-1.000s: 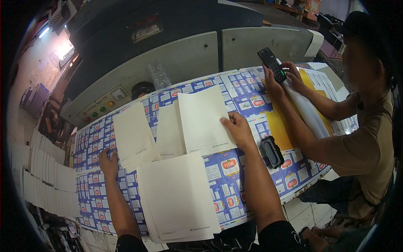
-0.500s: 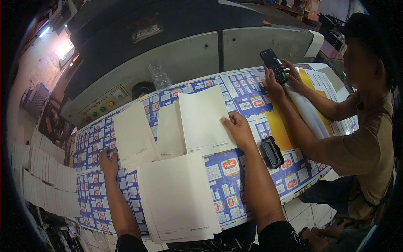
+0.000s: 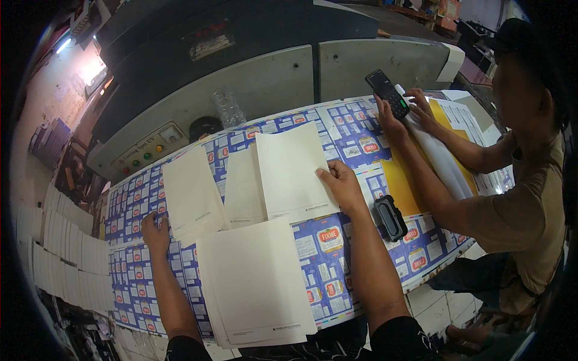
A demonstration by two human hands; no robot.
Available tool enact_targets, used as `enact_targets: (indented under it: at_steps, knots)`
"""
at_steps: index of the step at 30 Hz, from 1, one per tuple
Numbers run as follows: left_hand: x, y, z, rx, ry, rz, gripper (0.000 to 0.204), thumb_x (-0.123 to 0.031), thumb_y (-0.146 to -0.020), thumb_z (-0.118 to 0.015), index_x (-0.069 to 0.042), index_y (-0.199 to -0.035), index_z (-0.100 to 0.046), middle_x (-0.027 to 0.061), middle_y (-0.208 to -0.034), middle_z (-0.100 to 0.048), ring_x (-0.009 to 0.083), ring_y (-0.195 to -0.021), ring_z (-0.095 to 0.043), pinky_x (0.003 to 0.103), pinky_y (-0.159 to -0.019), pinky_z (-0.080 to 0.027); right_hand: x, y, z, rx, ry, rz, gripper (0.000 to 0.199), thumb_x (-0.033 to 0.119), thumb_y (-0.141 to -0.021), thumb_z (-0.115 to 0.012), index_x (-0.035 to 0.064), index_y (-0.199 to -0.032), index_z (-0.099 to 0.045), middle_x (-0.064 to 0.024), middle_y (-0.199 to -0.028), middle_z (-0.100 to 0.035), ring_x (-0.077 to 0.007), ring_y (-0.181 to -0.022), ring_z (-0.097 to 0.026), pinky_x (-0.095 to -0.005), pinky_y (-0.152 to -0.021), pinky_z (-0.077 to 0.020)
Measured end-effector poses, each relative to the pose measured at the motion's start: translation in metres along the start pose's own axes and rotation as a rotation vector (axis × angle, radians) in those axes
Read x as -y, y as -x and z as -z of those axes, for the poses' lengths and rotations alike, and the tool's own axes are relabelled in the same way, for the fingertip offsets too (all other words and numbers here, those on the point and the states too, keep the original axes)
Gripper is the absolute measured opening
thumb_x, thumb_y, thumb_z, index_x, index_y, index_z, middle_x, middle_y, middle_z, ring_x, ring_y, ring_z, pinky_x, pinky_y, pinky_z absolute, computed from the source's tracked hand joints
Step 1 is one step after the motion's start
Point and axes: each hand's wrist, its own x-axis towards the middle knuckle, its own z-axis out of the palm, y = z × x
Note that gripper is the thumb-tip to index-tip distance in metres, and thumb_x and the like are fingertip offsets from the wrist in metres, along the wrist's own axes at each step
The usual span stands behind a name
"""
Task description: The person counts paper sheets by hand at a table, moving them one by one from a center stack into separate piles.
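Note:
My right hand (image 3: 343,188) grips the right edge of a cream paper sheet (image 3: 295,171), its thumb lying on top and its fingers at the edge. The sheet has a small printed line at its lower edge and overlaps another cream sheet (image 3: 245,186). My left hand (image 3: 156,233) rests on the printed table covering, holding nothing, its fingers apart and slightly bent. Just beside it lies a further cream sheet (image 3: 191,192). Nearest to me, a small pile of cream sheets (image 3: 253,277) hangs slightly over the table's front edge.
Blue printed sheets (image 3: 135,283) cover the table. On the right lie a dark oblong case (image 3: 391,218) and yellow paper (image 3: 400,186). A co-worker (image 3: 518,180) there holds a phone (image 3: 388,94). A grey machine (image 3: 259,84) stands behind; white paper stacks (image 3: 69,259) stand at left.
The co-worker's phone has shifted slightly left, and one of their fingers has lifted off its screen. My hands and the cream sheets stay where they were.

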Motion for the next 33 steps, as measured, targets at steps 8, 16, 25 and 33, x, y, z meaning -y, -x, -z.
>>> enact_targets:
  at_steps: [8,16,25,33]
  knots:
    - [-0.001,0.000,0.001,0.005,0.016,-0.002,0.042,-0.028,-0.087,-0.066,-0.004,-0.120,-0.059,0.0187,-0.118,-0.057,0.0359,-0.113,-0.053,0.045,-0.097,-0.042,-0.002,-0.001,0.001,0.002,0.015,-0.012,0.026,0.017,-0.091,-0.068,-0.0036,-0.105,-0.062,-0.0004,-0.074,-0.061,-0.0068,-0.065,-0.053,-0.0227,-0.059,-0.0443]
    - [-0.002,0.000,-0.001,0.019,-0.002,0.030,0.043,-0.031,-0.088,-0.065,-0.004,-0.120,-0.059,0.0192,-0.122,-0.056,0.0370,-0.115,-0.052,0.046,-0.098,-0.042,-0.010,-0.004,0.004,-0.009,0.031,0.011,0.027,0.018,-0.090,-0.069,-0.0041,-0.103,-0.063,-0.0002,-0.073,-0.060,-0.0068,-0.065,-0.052,-0.0234,-0.059,-0.0436]
    - [-0.005,0.000,0.003,0.034,0.005,0.032,0.043,-0.032,-0.087,-0.066,-0.004,-0.120,-0.059,0.0183,-0.121,-0.057,0.0358,-0.114,-0.053,0.045,-0.097,-0.043,-0.005,-0.003,0.003,-0.016,0.040,-0.001,0.028,0.020,-0.089,-0.070,-0.0038,-0.103,-0.063,0.0007,-0.071,-0.058,-0.0070,-0.064,-0.050,-0.0236,-0.059,-0.0428]
    - [-0.005,0.000,0.002,0.020,0.013,0.039,0.043,-0.030,-0.087,-0.065,-0.003,-0.120,-0.059,0.0192,-0.120,-0.057,0.0359,-0.114,-0.053,0.045,-0.097,-0.043,-0.010,-0.004,0.003,-0.018,0.053,-0.004,0.030,0.020,-0.089,-0.070,-0.0038,-0.105,-0.062,0.0005,-0.073,-0.058,-0.0068,-0.066,-0.050,-0.0233,-0.060,-0.0428]
